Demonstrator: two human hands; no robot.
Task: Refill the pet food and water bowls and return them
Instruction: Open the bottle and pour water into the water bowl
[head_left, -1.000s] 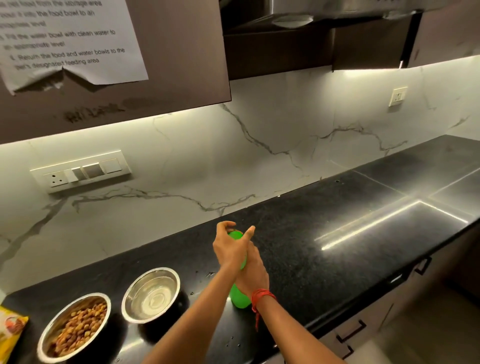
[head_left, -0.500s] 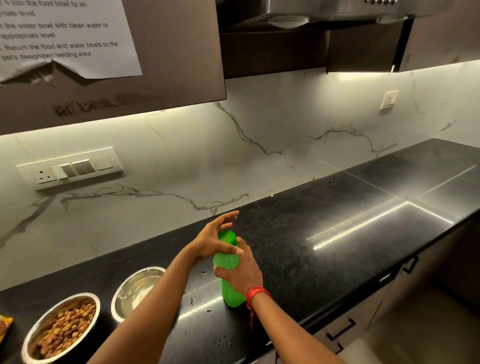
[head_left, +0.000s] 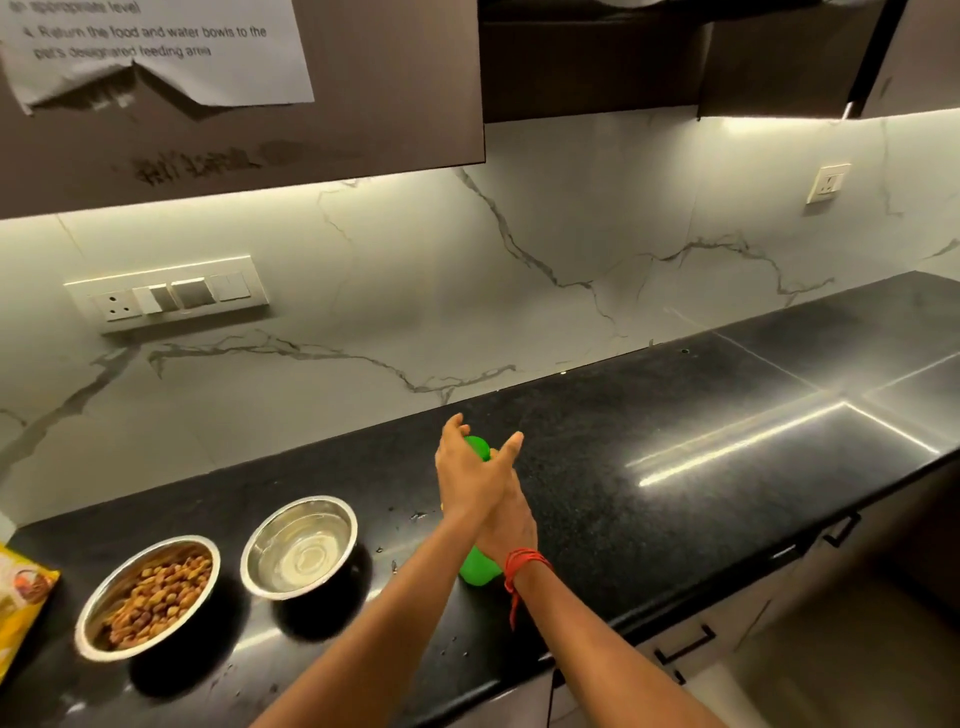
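One green plastic bottle (head_left: 475, 571) is standing on the black stone counter (head_left: 675, 467), the right hand (head_left: 506, 525) wrapping its body, the left hand (head_left: 470, 467) clasping its top. A steel kibble bowl (head_left: 208, 545) and a steel water bowl (head_left: 337, 512) are sitting leftward.

The green bottle (head_left: 478, 574) is mostly covered by the two hands around it (only cap top and base show). The left hand (head_left: 470, 478) overlaps the right hand (head_left: 511, 525), hiding its fingers, and whether the left one presses the cap is unclear. Far left of the grip a yellow packet (head_left: 21, 597) is cut by the edge; above-left, the paper sheet (head_left: 156, 52) is cut off at its top.
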